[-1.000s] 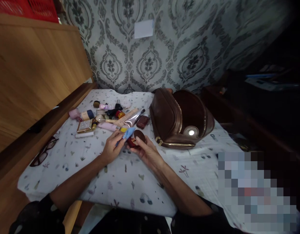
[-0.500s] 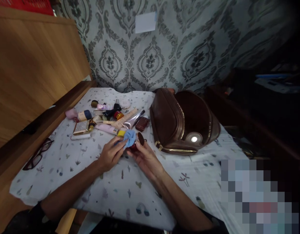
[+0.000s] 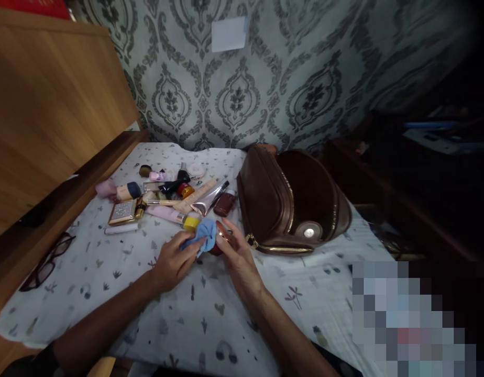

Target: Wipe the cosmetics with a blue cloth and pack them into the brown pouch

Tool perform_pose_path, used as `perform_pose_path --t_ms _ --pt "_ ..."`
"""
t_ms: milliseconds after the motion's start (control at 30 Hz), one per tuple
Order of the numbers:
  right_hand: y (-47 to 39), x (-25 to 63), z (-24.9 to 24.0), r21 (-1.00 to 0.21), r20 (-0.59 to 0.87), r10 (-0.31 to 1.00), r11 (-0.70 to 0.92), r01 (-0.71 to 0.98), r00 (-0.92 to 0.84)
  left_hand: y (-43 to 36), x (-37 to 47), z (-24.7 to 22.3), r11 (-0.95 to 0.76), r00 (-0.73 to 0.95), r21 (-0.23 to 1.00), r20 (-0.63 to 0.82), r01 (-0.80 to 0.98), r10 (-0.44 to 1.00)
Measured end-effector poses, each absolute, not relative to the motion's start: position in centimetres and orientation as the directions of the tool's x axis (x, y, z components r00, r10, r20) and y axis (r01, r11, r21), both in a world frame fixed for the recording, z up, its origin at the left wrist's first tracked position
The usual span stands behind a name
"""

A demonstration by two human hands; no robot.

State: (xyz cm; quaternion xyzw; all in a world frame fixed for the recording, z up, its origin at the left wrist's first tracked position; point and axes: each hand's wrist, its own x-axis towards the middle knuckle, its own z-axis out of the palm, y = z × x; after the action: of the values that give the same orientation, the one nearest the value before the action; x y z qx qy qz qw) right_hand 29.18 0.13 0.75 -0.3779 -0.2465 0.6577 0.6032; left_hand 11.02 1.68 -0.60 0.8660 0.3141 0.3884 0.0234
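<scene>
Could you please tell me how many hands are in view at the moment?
2. The left hand holds a blue cloth; the right hand, nearer the brown bag, holds a small reddish-brown item, partly hidden. No other hand shows.

Bag [image 3: 266,204] barrier beside right hand [image 3: 241,262], free tablecloth [image 3: 202,324] nearer

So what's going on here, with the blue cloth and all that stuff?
A person has the blue cloth in the left hand and a small, shiny brown case in the right hand. The cloth is up against the case, partly hiding it. Makeup lies in a loose pile just past the left hand. The brown bag is open, to the right of the pile, and glasses lie over on the left.
</scene>
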Motion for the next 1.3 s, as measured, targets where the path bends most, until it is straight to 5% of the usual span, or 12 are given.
perform_pose_path --t_ms 333,467,633,833,967,1133,1300 --pt "0.0 28.8 0.5 -0.687 -0.319 0.947 -0.249 -0.683 -0.024 1.0 11.8 0.4 -0.829 0.651 -0.085 0.665 0.553 0.365" --pt "0.4 28.8 0.2 -0.626 -0.34 0.936 -0.299 -0.721 -0.093 0.9 12.1 0.4 -0.838 0.664 -0.101 0.664 0.536 0.345" --pt "0.7 28.9 -0.1 -0.475 -0.35 0.906 -0.39 -0.789 -0.238 1.4 11.8 0.3 -0.887 0.603 0.108 0.696 0.449 0.39" --pt "0.3 28.8 0.0 -0.497 -0.298 0.901 -0.429 -0.754 -0.316 1.8 11.1 -0.9 -0.807 0.466 0.24 0.713 0.539 0.523" --pt "0.2 28.6 0.0 -0.553 -0.233 0.946 -0.319 -0.769 -0.224 1.8 11.3 -1.5 -0.707 0.389 0.332 0.653 0.624 0.65" --pt "0.3 28.5 0.1 -0.735 -0.035 0.999 -0.053 -0.676 -0.04 1.9 11.7 -0.9 -0.58 0.364 0.633 0.452 0.513 0.815" --pt "0.3 28.6 0.3 -0.871 0.12 0.991 0.131 -0.473 0.053 2.3 11.3 -0.4 -0.154 0.237 0.979 0.12 0.131 0.964"
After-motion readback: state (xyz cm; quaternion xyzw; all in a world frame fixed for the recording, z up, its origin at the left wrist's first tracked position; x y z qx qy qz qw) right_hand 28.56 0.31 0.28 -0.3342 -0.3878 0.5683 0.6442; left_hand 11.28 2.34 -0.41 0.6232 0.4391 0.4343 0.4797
